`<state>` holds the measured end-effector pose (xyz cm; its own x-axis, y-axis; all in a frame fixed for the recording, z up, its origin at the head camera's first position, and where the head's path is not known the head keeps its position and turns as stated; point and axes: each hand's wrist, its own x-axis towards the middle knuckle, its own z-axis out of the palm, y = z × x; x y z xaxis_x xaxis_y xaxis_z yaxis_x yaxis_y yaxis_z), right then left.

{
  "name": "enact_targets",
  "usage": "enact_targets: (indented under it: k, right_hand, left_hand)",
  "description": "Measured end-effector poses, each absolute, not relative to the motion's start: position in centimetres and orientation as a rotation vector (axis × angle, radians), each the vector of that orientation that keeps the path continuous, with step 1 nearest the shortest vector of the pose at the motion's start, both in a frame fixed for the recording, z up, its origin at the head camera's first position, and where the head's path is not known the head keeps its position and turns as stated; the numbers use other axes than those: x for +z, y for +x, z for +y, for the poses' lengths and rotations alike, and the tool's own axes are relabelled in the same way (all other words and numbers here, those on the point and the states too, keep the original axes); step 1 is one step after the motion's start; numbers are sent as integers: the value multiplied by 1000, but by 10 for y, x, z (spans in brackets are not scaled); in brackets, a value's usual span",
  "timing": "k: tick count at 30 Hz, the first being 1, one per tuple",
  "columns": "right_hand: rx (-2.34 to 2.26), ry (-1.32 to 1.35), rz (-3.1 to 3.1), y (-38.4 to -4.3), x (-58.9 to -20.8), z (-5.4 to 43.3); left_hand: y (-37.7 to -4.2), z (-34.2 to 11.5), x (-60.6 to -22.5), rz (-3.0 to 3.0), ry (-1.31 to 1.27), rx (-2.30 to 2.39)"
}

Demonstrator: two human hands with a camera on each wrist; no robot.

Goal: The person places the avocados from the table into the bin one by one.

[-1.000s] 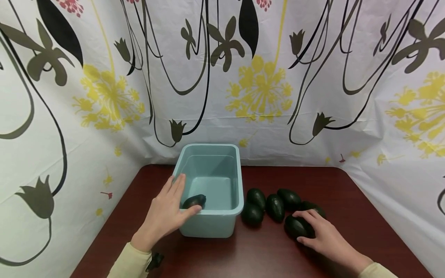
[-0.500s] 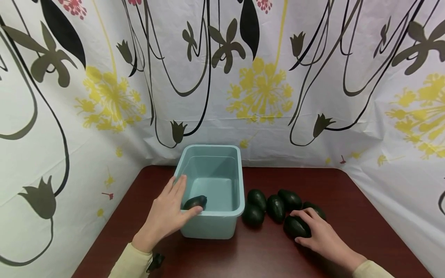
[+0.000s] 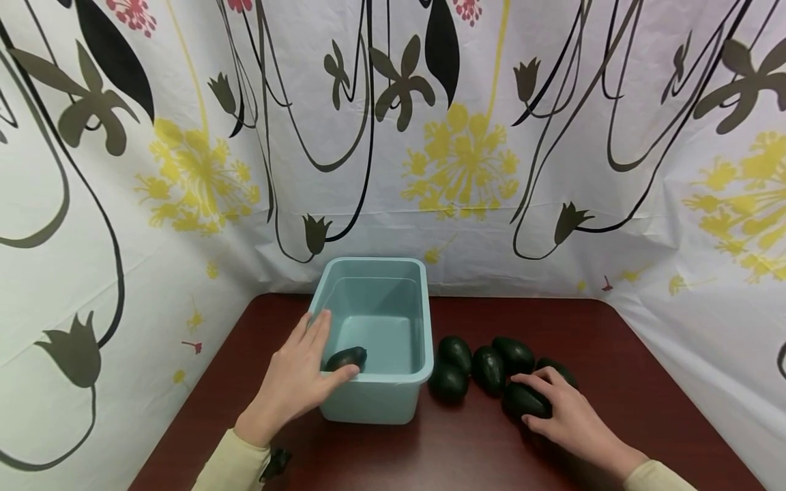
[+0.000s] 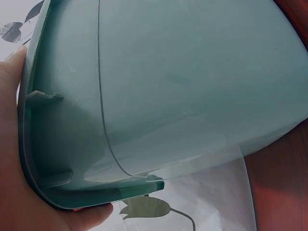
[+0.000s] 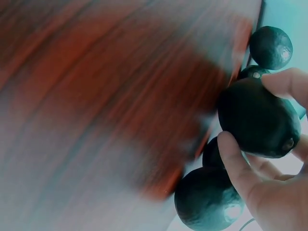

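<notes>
My right hand (image 3: 571, 412) grips a dark green avocado (image 3: 522, 401), thumb on its near side and fingers over the top. The right wrist view shows the same avocado (image 5: 257, 118) between thumb and fingers, its stem end facing the palm. My left hand (image 3: 291, 382) rests along the near left corner of a pale blue-green plastic bin (image 3: 371, 402), fingers straight on the left rim and thumb along the front rim. In the left wrist view that hand (image 4: 17, 192) lies against the bin's rim (image 4: 23, 139). One avocado (image 3: 348, 356) lies inside the bin, partly hidden by the front rim.
Several more avocados (image 3: 448, 383) cluster on the dark red-brown table (image 3: 467, 450) between the bin and my right hand. A floral-printed cloth (image 3: 467, 259) hangs behind the table and at its sides. A small black object (image 3: 278, 464) shows beside my left sleeve.
My right hand and the avocado in its grip have shifted slightly left. My left hand stays on the bin's rim, and the head view has tilted a little.
</notes>
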<state>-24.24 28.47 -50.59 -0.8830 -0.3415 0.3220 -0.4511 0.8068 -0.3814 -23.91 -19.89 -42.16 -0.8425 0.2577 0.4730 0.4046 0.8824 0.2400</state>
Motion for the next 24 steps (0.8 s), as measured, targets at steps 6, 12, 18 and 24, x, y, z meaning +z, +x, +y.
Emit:
enact_targets:
  k: [6,12,18,24]
  right_hand:
    - [668,603,-2763,-242,-503,285]
    - [689,589,-2787,-241,-500,288]
    - [691,576,-2795,-241,-496,288]
    - [723,570,-2781,-240,-492,288]
  left_hand:
    - [-239,-199,-421,-2612,-486,-455]
    - [-240,-198,-422,-2608,-489,-450]
    - [-240,-198,-422,-2613,-487,-461]
    - [-240,-199,-421,-2618,-483,-467]
